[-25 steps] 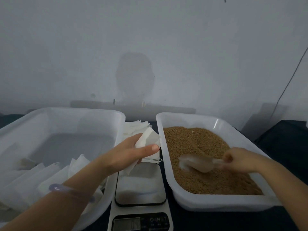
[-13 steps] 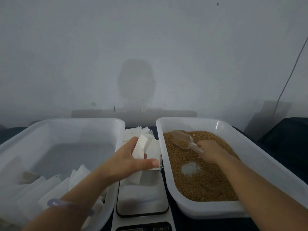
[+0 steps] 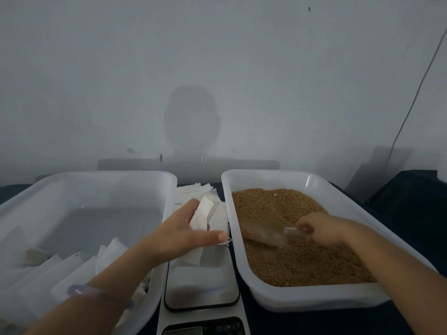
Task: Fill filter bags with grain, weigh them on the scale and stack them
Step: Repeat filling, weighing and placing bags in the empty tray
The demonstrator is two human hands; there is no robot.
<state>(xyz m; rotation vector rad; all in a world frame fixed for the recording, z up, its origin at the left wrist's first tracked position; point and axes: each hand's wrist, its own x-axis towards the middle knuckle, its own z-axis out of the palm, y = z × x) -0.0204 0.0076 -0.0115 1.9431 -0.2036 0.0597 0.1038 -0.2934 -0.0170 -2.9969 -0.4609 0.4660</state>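
Observation:
My left hand (image 3: 183,234) holds a white filter bag (image 3: 201,217) above the far end of the scale (image 3: 202,290). My right hand (image 3: 324,227) grips the handle of a clear plastic scoop (image 3: 264,232), whose bowl lies low in the brown grain (image 3: 297,252) and holds some of it. The grain fills the white tub (image 3: 314,297) on the right. Filled white bags (image 3: 60,272) lie stacked in the near part of the left tub (image 3: 167,189).
A pile of empty filter bags (image 3: 196,191) lies between the two tubs, behind the scale. The scale's display and buttons (image 3: 217,328) sit at the bottom edge. A grey wall stands close behind the tubs, and dark cloth covers the table at right.
My right hand has brought the scoop back from the far end of the tub and pushed it down into the grain. My left hand has stayed over the scale with the bag.

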